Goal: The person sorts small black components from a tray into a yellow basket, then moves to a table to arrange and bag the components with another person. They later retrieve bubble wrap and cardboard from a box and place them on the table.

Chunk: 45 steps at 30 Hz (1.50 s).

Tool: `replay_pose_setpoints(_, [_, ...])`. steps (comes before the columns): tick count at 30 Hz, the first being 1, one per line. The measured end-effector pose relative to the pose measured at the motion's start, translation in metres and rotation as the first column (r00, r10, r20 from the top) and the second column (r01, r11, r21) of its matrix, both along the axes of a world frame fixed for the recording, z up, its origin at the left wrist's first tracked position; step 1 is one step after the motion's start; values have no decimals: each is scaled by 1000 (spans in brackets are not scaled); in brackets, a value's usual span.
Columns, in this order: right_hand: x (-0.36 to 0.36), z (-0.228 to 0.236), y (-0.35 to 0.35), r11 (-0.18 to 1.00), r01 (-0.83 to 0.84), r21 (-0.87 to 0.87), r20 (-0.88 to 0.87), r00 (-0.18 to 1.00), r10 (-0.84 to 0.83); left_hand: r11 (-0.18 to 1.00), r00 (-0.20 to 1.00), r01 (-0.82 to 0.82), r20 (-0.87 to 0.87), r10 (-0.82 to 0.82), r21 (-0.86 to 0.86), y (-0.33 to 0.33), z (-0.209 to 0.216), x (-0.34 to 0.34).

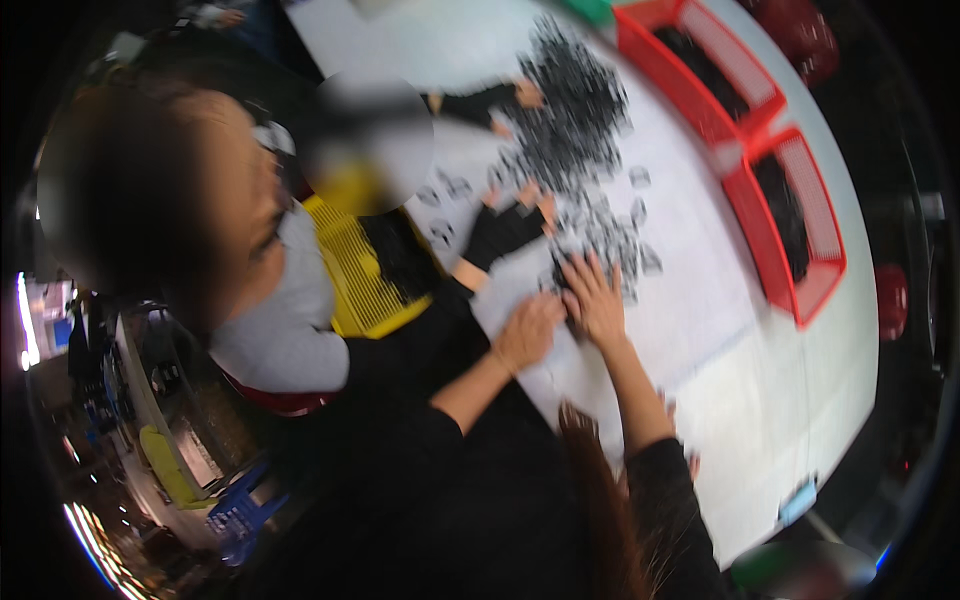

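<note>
My right hand [597, 303] rests palm down on the white table with fingers stretched out over the near end of a spread of small dark parts [605, 232]. Close beside it on the left, my left hand [530, 333] is closed with its fingers bent downward; blur hides what they hold, if anything. The parts look like flat black pieces, some ring-like, too smeared to name. Beyond them lies a dense black heap [572, 105] of similar pieces.
At the left sits a co-worker, whose gloved hands [505, 230] reach into the parts. A yellow basket [345, 265] with black contents stands by the co-worker. Two red baskets [740, 195] holding dark items line the far right of the table [800, 400]. A light-blue object [798, 502] hangs at its edge.
</note>
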State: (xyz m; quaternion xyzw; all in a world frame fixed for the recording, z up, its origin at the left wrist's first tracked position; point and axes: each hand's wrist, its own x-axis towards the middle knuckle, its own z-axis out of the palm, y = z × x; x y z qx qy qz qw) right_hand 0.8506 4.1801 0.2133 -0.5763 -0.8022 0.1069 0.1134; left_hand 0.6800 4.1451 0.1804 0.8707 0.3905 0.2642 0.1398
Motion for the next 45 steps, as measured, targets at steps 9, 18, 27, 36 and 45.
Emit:
replay_pose_setpoints(9, [2, 19, 0, 992, 116, 49, 11, 993, -117, 998, 999, -41, -28, 40, -46, -7, 24, -12])
replay_pose_setpoints(18, [-36, 5, -171, 981, 188, -42, 74, 980, -185, 989, 929, -71, 351, 114, -131, -28, 55, -25])
replay_pose_setpoints(27, [-59, 17, -216, 946, 325, 16, -67, 944, -323, 968, 943, -109, 285, 173, -225, -97, 81, -93])
replay_pose_setpoints(36, [-48, 4, -137, 966, 234, 106, 26, 971, -238, 897, 961, -116, 181, 210, -426, -128, 98, -112])
replay_pose_setpoints(45, [-12, 0, -80, 941, 322, 106, 1, 946, -324, 806, 928, -259, 94, 361, -532, -143, 104, -109])
